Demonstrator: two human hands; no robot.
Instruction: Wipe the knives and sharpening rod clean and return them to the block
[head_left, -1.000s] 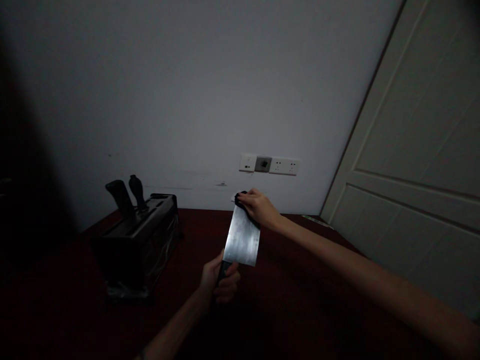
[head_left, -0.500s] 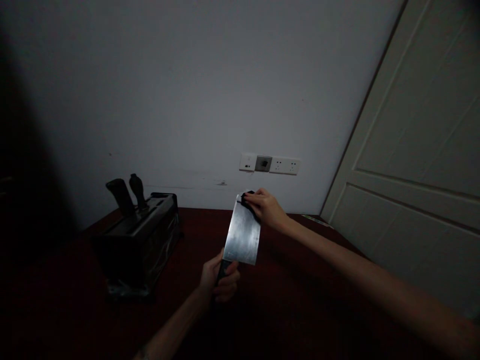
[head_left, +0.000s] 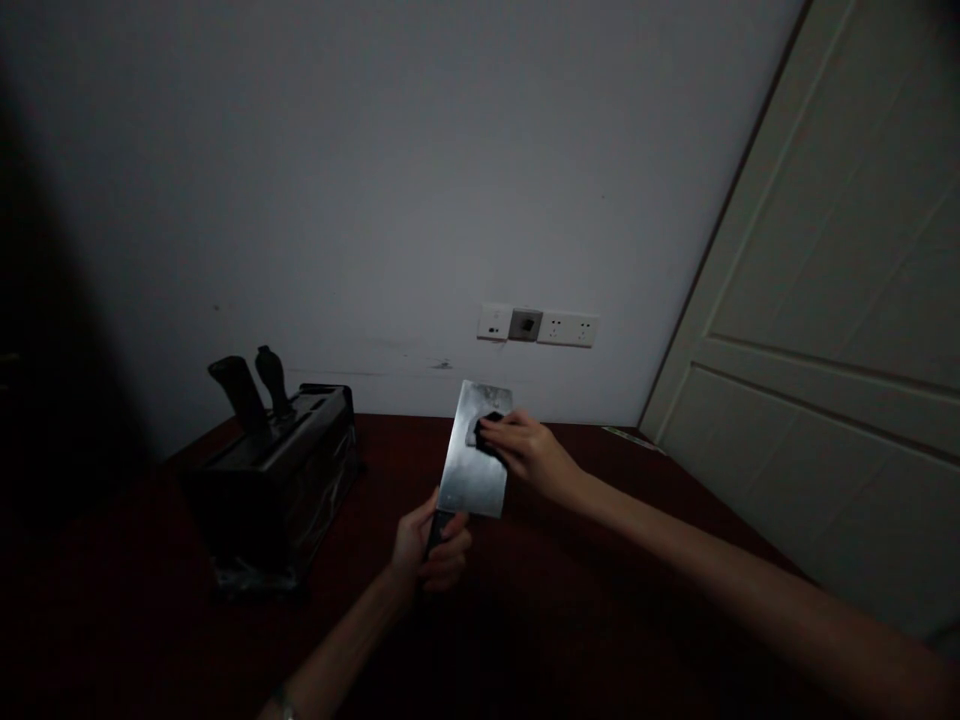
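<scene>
A cleaver (head_left: 469, 482) with a broad, shiny blade is held upright, leaning slightly right, above the dark red table. My left hand (head_left: 431, 545) is wrapped round its black handle at the bottom. Against the upper middle of the blade's face, my right hand (head_left: 529, 455) presses a small black cloth-like piece (head_left: 489, 432), gripped in its fingers. What exactly this black piece is cannot be made out in the dim light. The blade's top corners are uncovered.
On the left stands a dark knife block (head_left: 289, 470), with two black handles (head_left: 255, 390) sticking up from it. The dark red table (head_left: 405, 445) meets a pale wall with a row of sockets (head_left: 538, 325). A panelled white door (head_left: 825, 350) is at right.
My right hand and the black piece have slid down from the blade's top edge to its upper middle. The cleaver has shifted slightly left.
</scene>
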